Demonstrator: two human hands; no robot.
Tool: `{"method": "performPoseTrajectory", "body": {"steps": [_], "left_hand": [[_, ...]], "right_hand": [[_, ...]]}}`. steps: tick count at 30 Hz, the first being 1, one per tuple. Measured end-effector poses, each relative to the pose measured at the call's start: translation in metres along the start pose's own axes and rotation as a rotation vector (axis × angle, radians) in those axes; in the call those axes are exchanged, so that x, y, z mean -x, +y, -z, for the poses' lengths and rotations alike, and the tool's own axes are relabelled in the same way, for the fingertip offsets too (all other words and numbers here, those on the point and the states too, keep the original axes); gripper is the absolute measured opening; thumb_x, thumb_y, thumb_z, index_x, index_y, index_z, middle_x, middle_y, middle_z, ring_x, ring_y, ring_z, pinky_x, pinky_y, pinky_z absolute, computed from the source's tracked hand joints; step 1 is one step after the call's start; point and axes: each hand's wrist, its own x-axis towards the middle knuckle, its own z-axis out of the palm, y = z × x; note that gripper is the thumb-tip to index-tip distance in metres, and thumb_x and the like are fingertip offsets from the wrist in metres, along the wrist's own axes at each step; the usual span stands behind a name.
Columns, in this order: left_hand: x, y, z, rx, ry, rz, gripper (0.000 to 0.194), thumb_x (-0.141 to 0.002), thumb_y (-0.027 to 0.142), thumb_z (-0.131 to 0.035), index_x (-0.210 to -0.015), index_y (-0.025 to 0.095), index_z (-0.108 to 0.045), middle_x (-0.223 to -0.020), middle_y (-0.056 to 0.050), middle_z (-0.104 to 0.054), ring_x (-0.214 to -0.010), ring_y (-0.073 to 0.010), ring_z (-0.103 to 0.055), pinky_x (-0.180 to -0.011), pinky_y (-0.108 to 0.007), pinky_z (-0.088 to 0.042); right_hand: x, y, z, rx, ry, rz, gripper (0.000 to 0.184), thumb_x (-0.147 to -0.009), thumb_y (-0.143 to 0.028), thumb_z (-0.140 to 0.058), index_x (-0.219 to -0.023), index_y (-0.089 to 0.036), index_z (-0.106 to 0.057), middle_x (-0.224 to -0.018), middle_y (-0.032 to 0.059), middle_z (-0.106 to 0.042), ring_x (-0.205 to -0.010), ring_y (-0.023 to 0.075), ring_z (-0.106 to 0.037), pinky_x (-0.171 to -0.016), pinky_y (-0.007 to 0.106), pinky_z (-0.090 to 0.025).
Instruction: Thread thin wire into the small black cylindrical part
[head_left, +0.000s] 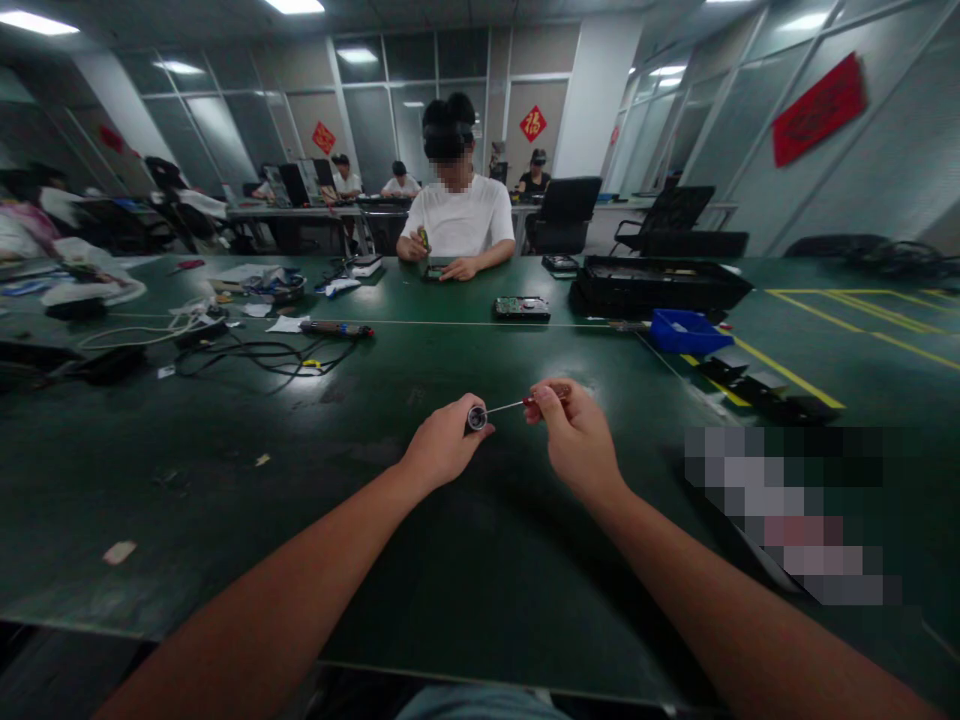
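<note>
My left hand point(448, 440) is closed round a small dark cylindrical part point(476, 418) whose round, silvery open end faces right, toward me. In my right hand point(577, 430) is a screwdriver point(551, 394) with a reddish-brown handle. Its thin metal shaft points left, and the tip reaches the round end of the part; whether it touches inside I cannot tell. Both hands are held over the middle of the green table point(442, 590). What the rest of the cylindrical part looks like is hidden by my left fingers.
A circuit-board device point(521, 308) lies ahead, near a black tray point(660, 285) and a blue bin point(686, 330). Cables point(262, 355) and a dark tool point(337, 329) lie at left. Across the table sits a person in white point(461, 215). A pixelated object point(787, 520) is at right.
</note>
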Motion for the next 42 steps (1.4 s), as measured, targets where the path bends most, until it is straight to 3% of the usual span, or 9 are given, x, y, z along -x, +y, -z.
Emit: {"method": "performPoseTrajectory", "body": {"steps": [8, 15, 19, 23, 27, 31, 35, 37, 42], "left_hand": [[0.0, -0.002, 0.0, 0.061, 0.046, -0.01, 0.014, -0.088, 0.032, -0.062, -0.097, 0.023, -0.056, -0.085, 0.001, -0.065, -0.075, -0.0156, -0.058, -0.064, -0.027, -0.038], [0.001, -0.003, 0.0, 0.037, 0.01, -0.023, 0.015, -0.088, 0.034, -0.061, -0.098, 0.024, -0.056, -0.086, 0.0, -0.065, -0.075, -0.0164, -0.058, -0.062, -0.027, -0.037], [0.001, -0.004, 0.0, 0.032, 0.015, -0.029, 0.013, -0.088, 0.033, -0.061, -0.096, 0.023, -0.055, -0.086, 0.0, -0.065, -0.075, -0.0163, -0.058, -0.063, -0.027, -0.037], [0.001, -0.005, -0.001, 0.014, 0.005, -0.038, 0.013, -0.088, 0.033, -0.06, -0.095, 0.023, -0.056, -0.085, 0.0, -0.064, -0.075, -0.0165, -0.058, -0.064, -0.027, -0.038], [0.0, -0.005, -0.001, 0.017, 0.054, -0.014, 0.014, -0.088, 0.032, -0.061, -0.098, 0.023, -0.055, -0.086, 0.0, -0.064, -0.076, -0.0161, -0.058, -0.065, -0.027, -0.038], [-0.002, -0.004, 0.003, 0.021, 0.089, -0.011, 0.014, -0.088, 0.029, -0.061, -0.099, 0.023, -0.054, -0.087, 0.0, -0.064, -0.077, -0.0156, -0.057, -0.065, -0.027, -0.038], [-0.003, -0.003, 0.007, -0.022, 0.045, -0.06, 0.013, -0.087, 0.029, -0.062, -0.097, 0.023, -0.055, -0.088, 0.0, -0.064, -0.077, -0.0159, -0.057, -0.067, -0.028, -0.038], [-0.003, -0.003, 0.007, -0.034, 0.035, -0.044, 0.014, -0.087, 0.03, -0.063, -0.096, 0.023, -0.055, -0.088, 0.001, -0.064, -0.076, -0.0159, -0.057, -0.065, -0.028, -0.037], [-0.002, -0.002, 0.005, -0.038, 0.021, -0.013, 0.016, -0.087, 0.031, -0.063, -0.099, 0.023, -0.056, -0.09, 0.0, -0.065, -0.077, -0.0164, -0.058, -0.064, -0.028, -0.037]], "right_hand": [[0.004, -0.006, 0.0, 0.112, -0.056, 0.056, 0.022, -0.095, -0.04, -0.052, -0.097, -0.02, -0.061, -0.081, 0.0041, -0.069, -0.074, 0.018, -0.067, -0.07, 0.033, -0.052], [0.008, -0.017, 0.002, 0.439, -0.043, 0.165, 0.026, -0.088, -0.044, -0.062, -0.077, -0.022, -0.06, -0.065, 0.0001, -0.064, -0.055, 0.0149, -0.057, -0.054, 0.029, -0.04], [0.01, -0.019, 0.003, 0.388, -0.14, 0.227, 0.008, -0.092, -0.027, -0.053, -0.091, -0.021, -0.058, -0.078, 0.0019, -0.065, -0.07, 0.0169, -0.063, -0.065, 0.03, -0.045], [0.012, -0.017, 0.002, 0.362, -0.187, 0.207, 0.014, -0.095, -0.027, -0.047, -0.09, -0.022, -0.059, -0.075, 0.0011, -0.063, -0.07, 0.0166, -0.061, -0.067, 0.031, -0.044], [0.009, -0.009, -0.002, 0.086, -0.095, 0.052, 0.015, -0.093, -0.033, -0.053, -0.102, -0.021, -0.058, -0.085, 0.0032, -0.067, -0.077, 0.0183, -0.065, -0.072, 0.033, -0.049], [0.001, 0.0, -0.003, -0.249, -0.085, -0.109, 0.022, -0.09, -0.041, -0.057, -0.094, -0.02, -0.064, -0.086, 0.004, -0.066, -0.079, 0.0181, -0.065, -0.079, 0.037, -0.052], [-0.007, 0.008, -0.001, -0.431, -0.07, -0.274, 0.026, -0.088, -0.046, -0.06, -0.084, -0.02, -0.063, -0.075, 0.0007, -0.062, -0.065, 0.015, -0.061, -0.072, 0.036, -0.054], [-0.008, 0.011, 0.0, -0.41, -0.037, -0.278, 0.027, -0.088, -0.046, -0.06, -0.082, -0.02, -0.062, -0.073, 0.0, -0.061, -0.062, 0.0142, -0.059, -0.068, 0.034, -0.053], [-0.002, 0.009, 0.0, -0.194, 0.021, -0.098, 0.026, -0.094, -0.045, -0.053, -0.091, -0.02, -0.061, -0.078, 0.0016, -0.063, -0.068, 0.0151, -0.061, -0.068, 0.033, -0.051]]}}
